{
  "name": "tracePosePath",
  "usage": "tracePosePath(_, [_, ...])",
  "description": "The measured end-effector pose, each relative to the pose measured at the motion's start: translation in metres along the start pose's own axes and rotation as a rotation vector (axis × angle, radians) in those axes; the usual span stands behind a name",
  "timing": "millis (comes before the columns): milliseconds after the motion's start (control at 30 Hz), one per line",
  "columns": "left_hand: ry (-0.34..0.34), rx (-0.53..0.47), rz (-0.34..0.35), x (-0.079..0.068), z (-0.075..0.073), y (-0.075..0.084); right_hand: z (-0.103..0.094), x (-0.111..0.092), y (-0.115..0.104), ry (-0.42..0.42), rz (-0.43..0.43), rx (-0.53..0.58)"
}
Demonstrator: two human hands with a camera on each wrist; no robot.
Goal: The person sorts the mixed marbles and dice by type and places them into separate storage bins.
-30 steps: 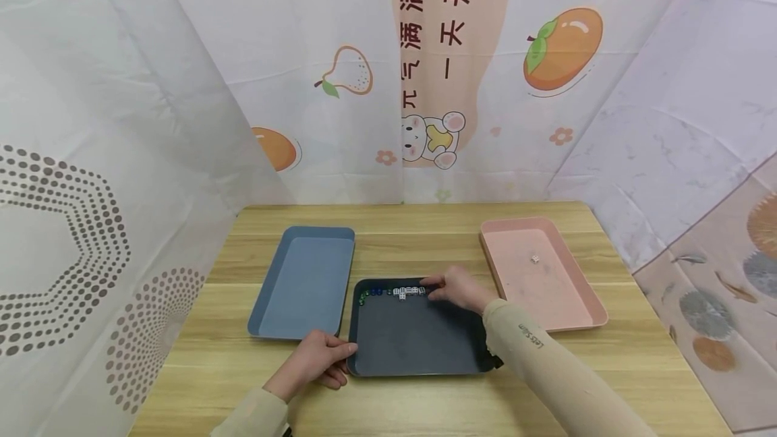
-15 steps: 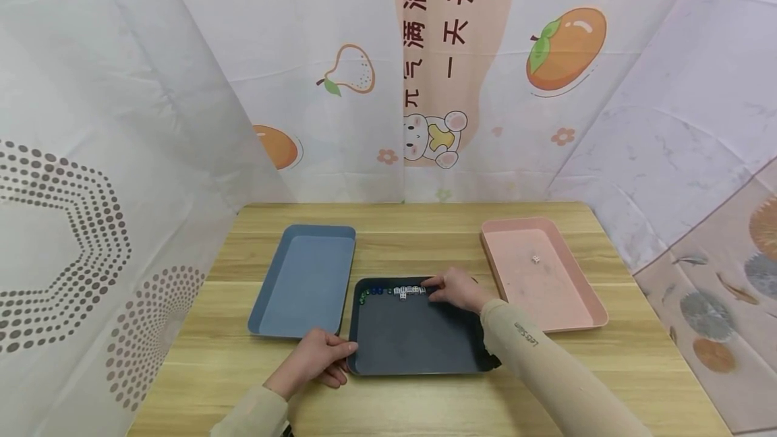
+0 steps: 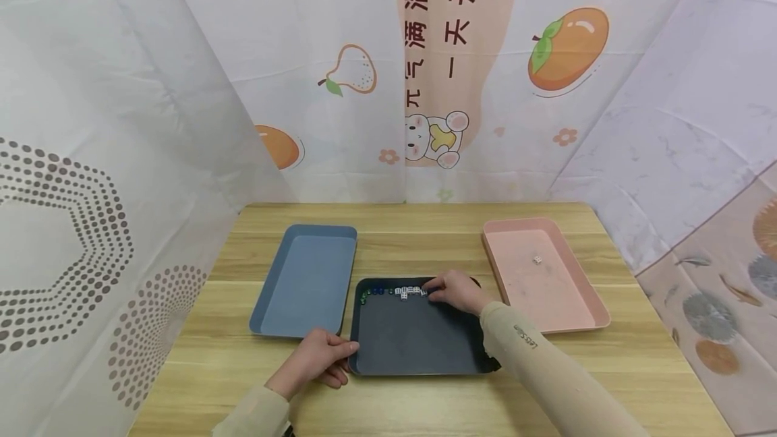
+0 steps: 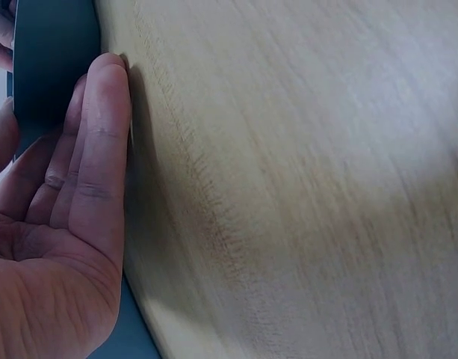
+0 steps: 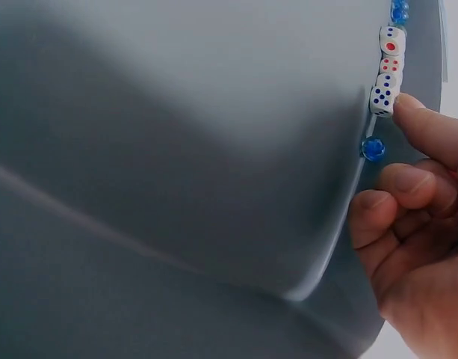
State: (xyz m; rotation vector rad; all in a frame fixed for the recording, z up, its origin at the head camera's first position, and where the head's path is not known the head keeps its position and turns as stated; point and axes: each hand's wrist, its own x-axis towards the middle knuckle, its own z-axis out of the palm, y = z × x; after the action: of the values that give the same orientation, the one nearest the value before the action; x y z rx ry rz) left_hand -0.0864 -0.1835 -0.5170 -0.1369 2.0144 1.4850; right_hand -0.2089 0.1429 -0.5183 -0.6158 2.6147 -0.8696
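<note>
My left hand (image 3: 322,356) grips the front left corner of a dark grey tray (image 3: 419,342). Its thumb lies over the rim, and the fingers (image 4: 105,134) run along the outside of the wall. At the tray's far side is my right hand (image 3: 458,290), one fingertip touching the end die (image 5: 382,99) of a row of white dice. Its other fingers are bent and hold nothing visible. A blue bead (image 5: 373,148) sits between that die and the bent fingers. Left of the dice, along the same wall, lie small blue beads (image 3: 378,291) and green beads (image 3: 364,297).
A blue tray (image 3: 315,282) stands left of the dark one, close to my left hand. To the right is a pink tray (image 3: 546,295) with a single white die (image 3: 537,259) in it. The wooden table (image 3: 419,218) ends at a printed curtain behind.
</note>
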Motion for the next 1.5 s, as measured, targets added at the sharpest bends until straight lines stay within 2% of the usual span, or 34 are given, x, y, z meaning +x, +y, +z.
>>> tracePosePath(267, [0.017, 0.010, -0.015, 0.001, 0.001, -0.001, 0.002, 0.001, -0.001, 0.009, -0.007, 0.016])
tracePosePath(733, [0.019, 0.019, -0.028, 0.001, 0.002, -0.001, 0.009, 0.004, -0.001, 0.026, 0.045, 0.018])
tracePosePath(1233, [0.015, 0.012, -0.023, 0.001, 0.001, 0.000, 0.018, 0.005, -0.001, 0.045, 0.026, -0.067])
tracePosePath(1500, [0.010, 0.013, -0.029, 0.002, 0.001, 0.000, 0.016, 0.004, -0.001, 0.040, 0.031, -0.069])
